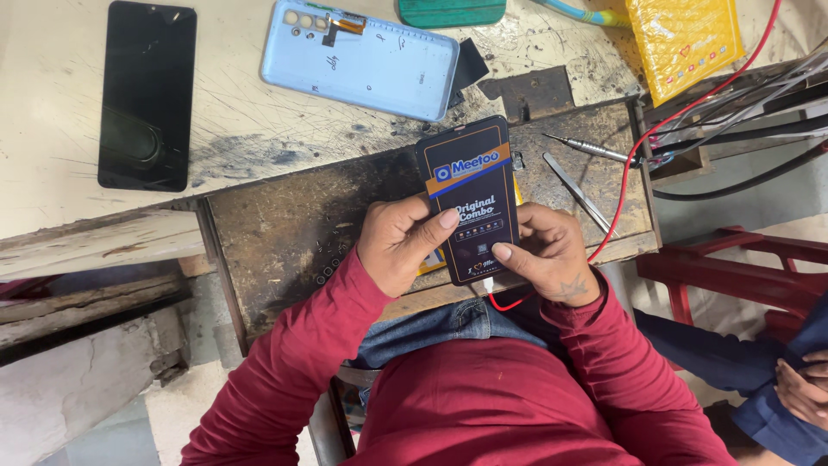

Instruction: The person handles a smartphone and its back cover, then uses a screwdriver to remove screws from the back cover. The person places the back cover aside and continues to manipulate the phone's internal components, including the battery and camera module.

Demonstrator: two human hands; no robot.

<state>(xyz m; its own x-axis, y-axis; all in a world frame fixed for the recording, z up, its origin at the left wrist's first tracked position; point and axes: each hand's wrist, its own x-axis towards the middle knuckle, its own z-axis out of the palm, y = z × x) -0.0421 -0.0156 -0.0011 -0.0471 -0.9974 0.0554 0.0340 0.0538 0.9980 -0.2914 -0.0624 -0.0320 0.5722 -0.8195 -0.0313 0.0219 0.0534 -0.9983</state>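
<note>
our left hand (pixel 398 244) and right hand (pixel 550 255) both grip a flat black panel (pixel 470 197) with an orange stripe, thumbs pressed on its glossy face, over a worn dark tray (pixel 285 233). steel tweezers (pixel 576 192) and a thin screwdriver (pixel 588 149) lie just right. farther up, a pale blue back cover (pixel 362 60) and a black screen (pixel 147 95) rest on the scratched bench (pixel 52 129).

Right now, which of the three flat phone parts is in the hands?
The dark printed screen panel; the plain black screen and pale blue back cover lie untouched on the bench.
</note>
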